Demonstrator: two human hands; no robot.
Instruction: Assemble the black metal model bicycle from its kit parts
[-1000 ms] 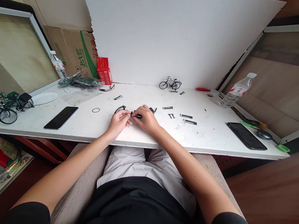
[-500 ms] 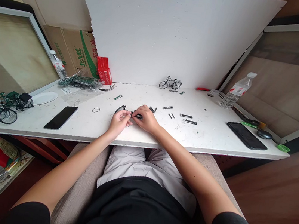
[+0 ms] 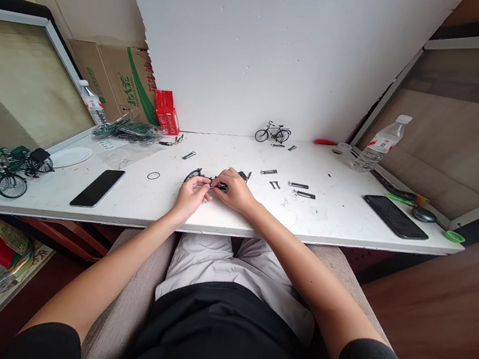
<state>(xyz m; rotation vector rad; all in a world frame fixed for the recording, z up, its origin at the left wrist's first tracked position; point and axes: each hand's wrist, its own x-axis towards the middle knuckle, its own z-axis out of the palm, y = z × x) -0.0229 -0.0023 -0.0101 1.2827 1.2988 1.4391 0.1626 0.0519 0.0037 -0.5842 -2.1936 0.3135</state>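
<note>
Head view: the left hand (image 3: 192,193) and right hand (image 3: 234,191) meet near the white table's (image 3: 333,218) front edge, fingers of both pinching a small black bicycle part (image 3: 215,184), a tiny wheel (image 3: 193,173) just beside it.

Two phones (image 3: 97,188), water bottle (image 3: 378,146)
</note>
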